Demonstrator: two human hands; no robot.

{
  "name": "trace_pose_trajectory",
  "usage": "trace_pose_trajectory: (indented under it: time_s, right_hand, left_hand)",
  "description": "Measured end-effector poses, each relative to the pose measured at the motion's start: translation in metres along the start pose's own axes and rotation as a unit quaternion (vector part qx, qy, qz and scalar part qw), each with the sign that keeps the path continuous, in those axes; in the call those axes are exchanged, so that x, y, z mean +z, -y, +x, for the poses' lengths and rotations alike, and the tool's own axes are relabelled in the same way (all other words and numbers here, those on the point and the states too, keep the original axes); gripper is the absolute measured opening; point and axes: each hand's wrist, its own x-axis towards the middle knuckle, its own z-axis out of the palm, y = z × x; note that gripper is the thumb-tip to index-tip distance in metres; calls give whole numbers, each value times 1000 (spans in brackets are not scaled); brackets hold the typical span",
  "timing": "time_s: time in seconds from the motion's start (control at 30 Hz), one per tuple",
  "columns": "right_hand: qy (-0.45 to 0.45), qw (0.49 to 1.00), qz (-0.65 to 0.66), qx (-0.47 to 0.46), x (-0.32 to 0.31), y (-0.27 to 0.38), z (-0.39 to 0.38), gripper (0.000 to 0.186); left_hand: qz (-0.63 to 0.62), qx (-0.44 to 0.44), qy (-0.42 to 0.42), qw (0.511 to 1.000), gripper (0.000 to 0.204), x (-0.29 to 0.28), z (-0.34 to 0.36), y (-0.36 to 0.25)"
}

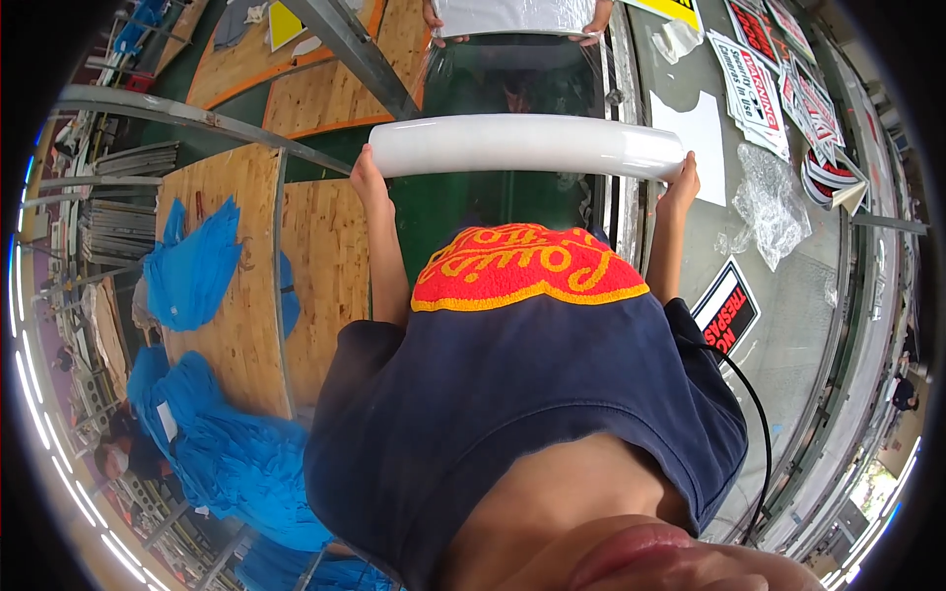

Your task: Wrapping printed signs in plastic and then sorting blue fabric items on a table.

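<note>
A thick roll of whitish, translucent plastic film [522, 145] stretches crosswise in front of my chest. At its left end my left hand [371, 182] is closed on it. My right hand [680, 185] grips the opposite end, its thumb up along the edge. Beyond the roll lies a dark, shiny see-through sheet [512, 74] over a green surface. Another person's two hands hold a second whitish sheet or roll [517, 17] at the far edge of the view.
On the right, a grey table [788, 325] bears printed signs [754, 94], crumpled clear film [774, 202] and a white sheet [705, 138]. Wooden boards [227, 345] with blue fabric piles [227, 453] lie left. A metal post [365, 59] slants at upper left. A black cable [764, 433] hangs at my right.
</note>
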Motion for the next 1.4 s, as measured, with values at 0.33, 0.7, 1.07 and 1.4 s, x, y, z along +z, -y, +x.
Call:
trace_pose_trajectory:
  time_s: [0.33,0.7,1.07,1.4]
  right_hand:
    - [52,998,31,-31,21,8,-3,34]
    - [36,999,14,-19,8,5,-11,34]
    - [36,997,-17,-63,6,6,-28,50]
    - [35,997,20,-71,13,9,-23,44]
  left_hand:
    - [-56,7,-46,997,43,-1,11,-7]
    - [-59,-1,-97,994,43,-10,-13,-6]
    - [-8,75,-28,997,47,-17,-14,-6]
    - [-35,68,-24,997,47,-11,-7,-9]
